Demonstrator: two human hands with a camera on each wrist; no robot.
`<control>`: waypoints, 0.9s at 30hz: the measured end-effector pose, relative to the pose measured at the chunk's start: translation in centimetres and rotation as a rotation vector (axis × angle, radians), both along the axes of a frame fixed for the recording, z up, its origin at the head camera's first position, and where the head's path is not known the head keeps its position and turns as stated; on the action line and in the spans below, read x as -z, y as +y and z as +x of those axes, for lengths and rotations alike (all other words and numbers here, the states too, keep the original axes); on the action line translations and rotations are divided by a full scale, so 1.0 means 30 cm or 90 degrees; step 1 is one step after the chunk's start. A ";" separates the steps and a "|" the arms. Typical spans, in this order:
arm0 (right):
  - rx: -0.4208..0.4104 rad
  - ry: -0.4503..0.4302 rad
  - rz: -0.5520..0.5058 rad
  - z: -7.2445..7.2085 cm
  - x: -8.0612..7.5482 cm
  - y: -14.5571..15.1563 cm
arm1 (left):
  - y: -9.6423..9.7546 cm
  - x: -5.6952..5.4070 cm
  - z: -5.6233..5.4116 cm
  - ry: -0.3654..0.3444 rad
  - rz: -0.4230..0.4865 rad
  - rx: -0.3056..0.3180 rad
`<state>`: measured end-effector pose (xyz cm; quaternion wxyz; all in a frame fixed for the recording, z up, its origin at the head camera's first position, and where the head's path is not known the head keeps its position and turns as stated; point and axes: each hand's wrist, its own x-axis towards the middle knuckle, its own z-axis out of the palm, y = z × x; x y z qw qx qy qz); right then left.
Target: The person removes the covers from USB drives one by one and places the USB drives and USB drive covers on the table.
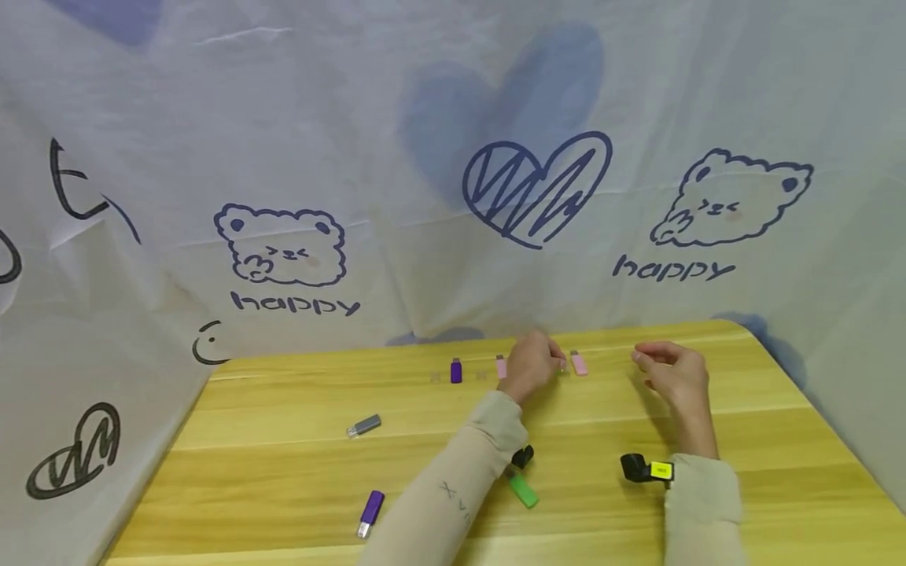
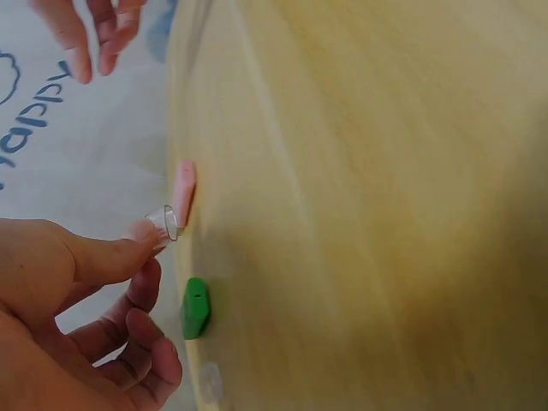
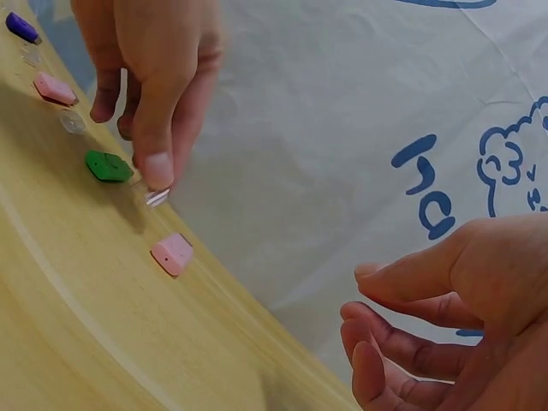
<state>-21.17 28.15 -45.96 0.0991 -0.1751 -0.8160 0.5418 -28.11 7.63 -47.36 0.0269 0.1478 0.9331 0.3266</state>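
My left hand (image 1: 532,365) reaches to the far side of the table and pinches a small clear plastic cup-shaped piece (image 2: 169,224) between thumb and forefinger. That piece is just above the tabletop, between a green USB stick (image 2: 195,308) and a pink USB stick (image 1: 579,363). The green stick is hidden behind the left hand in the head view. Off to the right, my right hand (image 1: 675,381) hovers with fingers loosely bent and nothing in them. Left along the same row are a second pink USB stick (image 1: 502,367), a purple one (image 1: 456,370) and clear pieces (image 1: 481,375).
Nearer on the wooden table (image 1: 283,472) lie a grey USB stick (image 1: 364,426), another purple one (image 1: 371,514) and another green one (image 1: 524,491) beside my left forearm. A white printed cloth (image 1: 396,259) hangs behind the table's far edge.
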 end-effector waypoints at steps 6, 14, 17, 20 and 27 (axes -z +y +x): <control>-0.007 -0.018 -0.006 0.001 0.007 -0.007 | 0.010 0.020 0.002 0.013 -0.082 -0.013; -0.014 -0.001 0.006 0.001 0.006 -0.018 | 0.010 0.027 0.000 0.048 -0.094 -0.049; -0.021 -0.005 0.010 0.002 0.007 -0.024 | 0.001 0.032 0.004 0.046 -0.075 -0.048; -0.023 -0.009 0.018 0.004 0.002 -0.023 | -0.006 0.026 0.007 0.039 -0.033 -0.038; -0.037 0.006 0.037 0.000 -0.016 -0.031 | -0.037 -0.027 0.022 0.006 0.086 -0.024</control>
